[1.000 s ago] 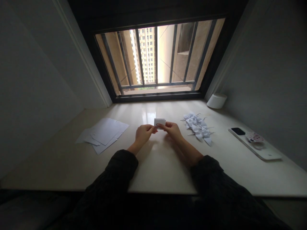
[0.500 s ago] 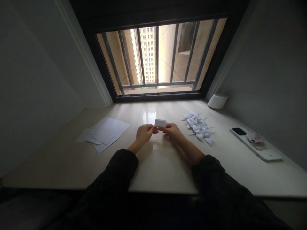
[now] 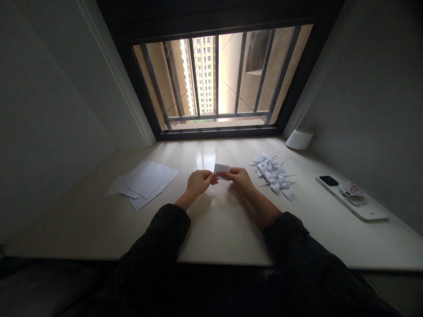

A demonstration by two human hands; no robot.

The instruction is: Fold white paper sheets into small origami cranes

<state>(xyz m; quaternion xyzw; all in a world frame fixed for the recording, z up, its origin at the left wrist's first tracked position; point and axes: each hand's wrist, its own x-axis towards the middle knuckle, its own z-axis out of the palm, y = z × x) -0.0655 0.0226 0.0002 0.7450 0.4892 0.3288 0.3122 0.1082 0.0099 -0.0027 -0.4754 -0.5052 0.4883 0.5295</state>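
Note:
Between my two hands, above the pale sill, is a small folded piece of white paper (image 3: 222,167). My left hand (image 3: 199,182) pinches its lower left corner with thumb and fingertips. On the other side, my right hand (image 3: 239,178) grips the right part, its thumb lying across the near face. The fingers behind the paper are partly hidden. To the right lies a cluster of folded white paper cranes (image 3: 272,174), apart from my right hand. Flat sheets of white paper (image 3: 147,179) overlap in a loose pile to the left.
A white phone (image 3: 355,200) with a round grip on its back lies at the right. Near the window's right corner stands a white cylindrical object (image 3: 299,139). The sill (image 3: 224,237) ends at a front edge close to my body, and a barred window (image 3: 218,134) closes the back.
My right thumb has shifted up over the face of the folded paper, and the paper has tilted slightly. My left hand stays almost in place.

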